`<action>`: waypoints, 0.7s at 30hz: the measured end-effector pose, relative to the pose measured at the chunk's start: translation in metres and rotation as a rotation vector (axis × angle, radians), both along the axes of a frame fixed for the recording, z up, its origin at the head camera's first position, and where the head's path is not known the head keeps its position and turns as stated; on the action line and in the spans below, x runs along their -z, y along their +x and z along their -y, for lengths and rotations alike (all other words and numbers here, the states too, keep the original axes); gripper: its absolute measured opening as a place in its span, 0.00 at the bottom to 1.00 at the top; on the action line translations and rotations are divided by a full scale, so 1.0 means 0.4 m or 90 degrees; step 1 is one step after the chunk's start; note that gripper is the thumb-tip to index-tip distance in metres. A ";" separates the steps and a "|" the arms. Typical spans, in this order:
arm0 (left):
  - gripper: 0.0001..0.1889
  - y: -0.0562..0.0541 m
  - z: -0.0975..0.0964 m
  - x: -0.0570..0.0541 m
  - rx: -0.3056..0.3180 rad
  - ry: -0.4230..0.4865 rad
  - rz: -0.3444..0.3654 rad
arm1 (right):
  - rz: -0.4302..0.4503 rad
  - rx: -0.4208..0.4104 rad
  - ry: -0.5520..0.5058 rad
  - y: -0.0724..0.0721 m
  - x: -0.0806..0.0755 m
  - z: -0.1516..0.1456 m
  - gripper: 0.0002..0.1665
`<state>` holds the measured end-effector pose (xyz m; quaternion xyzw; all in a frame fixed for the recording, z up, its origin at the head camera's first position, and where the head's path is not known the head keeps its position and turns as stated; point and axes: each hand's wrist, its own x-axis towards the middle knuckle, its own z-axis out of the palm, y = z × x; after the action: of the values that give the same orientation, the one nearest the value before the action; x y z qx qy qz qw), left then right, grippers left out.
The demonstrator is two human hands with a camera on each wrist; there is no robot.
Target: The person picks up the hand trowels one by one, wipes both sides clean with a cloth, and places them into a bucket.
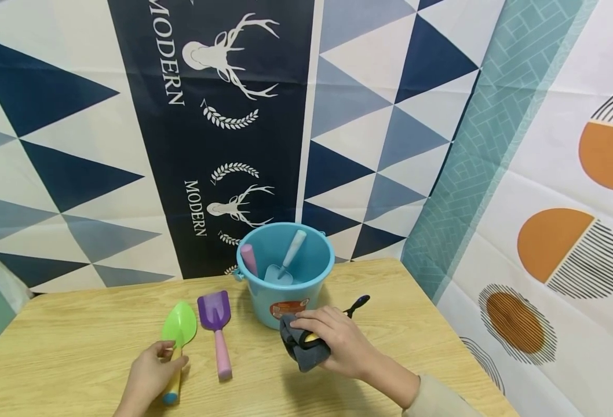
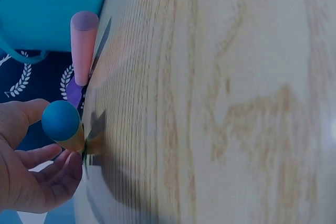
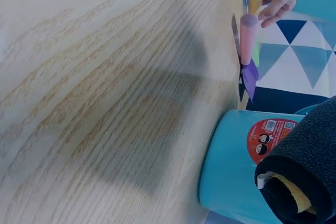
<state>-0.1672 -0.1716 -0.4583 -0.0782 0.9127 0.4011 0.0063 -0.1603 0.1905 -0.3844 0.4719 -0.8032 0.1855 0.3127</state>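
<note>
In the head view, the green-bladed toy spade [image 1: 179, 327] lies at the left front of the wooden table [image 1: 77, 341], and the left hand [image 1: 151, 368] is the nearer one: its thumb crosses the yellow handle while the fingers come up to the handle's left side. The grip is narrow, taken well behind the blade, with the blue end cap reaching past the hand toward the person. The spade's long axis runs away from the person, blade toward the wall and leaning a little to the right. Just to its right, apart from it, the purple scoop [image 1: 215, 330] also has its blade away and its pink handle near. The light-blue bucket [image 1: 262, 301] stands upright beyond the scoop and to the right, with other toy tools inside. The right hand [image 1: 340, 340], well apart from the spade, holds a folded dark-grey cloth [image 1: 305, 352] in front of the bucket; a black-handled item [image 1: 357, 305] shows behind the knuckles, mostly hidden.

In the left wrist view, the spade is seen nearly end-on, cap toward the camera. The thumb lies on the bucket side of the handle and curled fingers on the other; how firmly they pinch, I cannot tell.

In the right wrist view, the rolled cloth shows a yellow inner face beside the bucket's wall. The spade's handle appears small beyond the scoop, the left hand close about it, though at that distance contact is hard to judge.
</note>
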 end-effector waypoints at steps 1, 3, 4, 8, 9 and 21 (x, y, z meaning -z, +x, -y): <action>0.31 0.000 0.000 0.000 0.001 -0.003 0.002 | -0.001 0.000 0.000 0.000 0.000 -0.001 0.28; 0.32 -0.002 -0.001 0.001 -0.001 -0.009 0.007 | -0.001 0.001 0.002 0.000 0.001 -0.001 0.28; 0.32 -0.002 -0.002 0.002 -0.002 -0.011 0.009 | -0.002 0.001 0.002 0.000 0.000 -0.001 0.28; 0.32 -0.003 -0.005 0.006 -0.002 -0.014 0.007 | -0.002 0.002 0.002 0.000 -0.002 -0.002 0.28; 0.32 -0.002 -0.006 0.006 -0.002 -0.016 0.004 | -0.002 0.002 0.002 0.000 -0.002 -0.003 0.28; 0.33 0.005 -0.013 0.003 0.004 -0.046 0.021 | -0.010 0.001 0.000 0.000 0.001 -0.004 0.30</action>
<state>-0.1651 -0.1663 -0.4597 -0.0820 0.9265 0.3666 0.0195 -0.1603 0.1919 -0.3848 0.4723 -0.8013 0.1817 0.3191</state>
